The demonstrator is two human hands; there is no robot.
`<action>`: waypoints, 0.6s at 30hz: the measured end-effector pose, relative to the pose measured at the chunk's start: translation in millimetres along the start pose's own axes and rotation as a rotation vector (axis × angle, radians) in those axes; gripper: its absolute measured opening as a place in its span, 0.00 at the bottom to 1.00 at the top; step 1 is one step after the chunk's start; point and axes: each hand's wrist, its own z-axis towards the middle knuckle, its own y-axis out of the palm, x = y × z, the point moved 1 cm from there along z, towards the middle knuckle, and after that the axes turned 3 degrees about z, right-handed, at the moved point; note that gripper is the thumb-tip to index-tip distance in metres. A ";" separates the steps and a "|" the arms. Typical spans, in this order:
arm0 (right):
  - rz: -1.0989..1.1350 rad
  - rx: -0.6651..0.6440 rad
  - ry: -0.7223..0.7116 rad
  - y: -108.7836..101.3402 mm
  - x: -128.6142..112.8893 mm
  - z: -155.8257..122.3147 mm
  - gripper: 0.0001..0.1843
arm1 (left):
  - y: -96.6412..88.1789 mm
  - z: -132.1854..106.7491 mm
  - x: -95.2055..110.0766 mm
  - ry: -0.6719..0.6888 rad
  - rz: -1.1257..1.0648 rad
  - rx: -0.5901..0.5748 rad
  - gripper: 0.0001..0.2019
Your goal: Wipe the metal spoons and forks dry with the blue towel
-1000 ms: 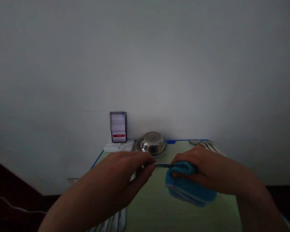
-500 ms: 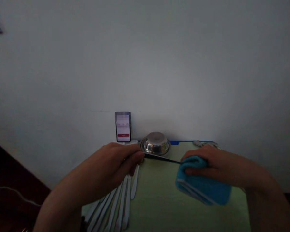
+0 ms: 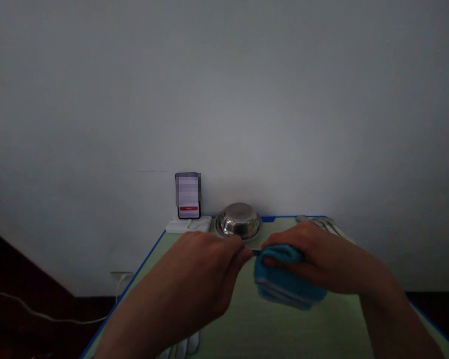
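Note:
Between the fingertips and thumb of my left hand (image 3: 209,271) is one end of a thin metal utensil (image 3: 257,253), edge-on like a table knife. Its other end runs into a folded blue cloth (image 3: 288,286). My right hand (image 3: 318,254) pinches that cloth around it, thumb in front and fingers behind. Only a short stretch of the utensil shows between the hands; the rest is covered. Both hands hover over the green tabletop (image 3: 284,329). Below my left forearm, several silver knives (image 3: 181,347) lie side by side, partly hidden.
An upturned steel bowl (image 3: 240,221) sits at the table's back edge. Left of it, a phone (image 3: 189,211) stands upright by a white power strip (image 3: 172,226). Several pieces of cutlery (image 3: 331,227) lie at the back right, behind my right hand. A white cable (image 3: 48,317) hangs at the left.
My hands have come closer together, so less of the utensil shows between them. The left hand has moved right, and the right hand with the cloth has shifted left.

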 end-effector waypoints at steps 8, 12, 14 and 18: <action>-0.040 0.059 0.048 4.4 0.0 3.6 0.13 | -4.0 1.7 -17.1 0.039 -0.050 0.028 0.14; -0.006 0.055 0.174 0.9 19.5 -2.2 0.13 | -15.2 -12.7 -43.2 -0.029 -0.129 0.154 0.16; 0.052 0.084 0.188 -1.5 29.2 -4.8 0.13 | -18.3 -18.8 -52.0 -0.071 -0.161 0.171 0.17; 0.113 0.155 0.149 -4.9 36.6 -4.9 0.13 | -15.9 -21.3 -55.0 -0.127 -0.203 0.087 0.18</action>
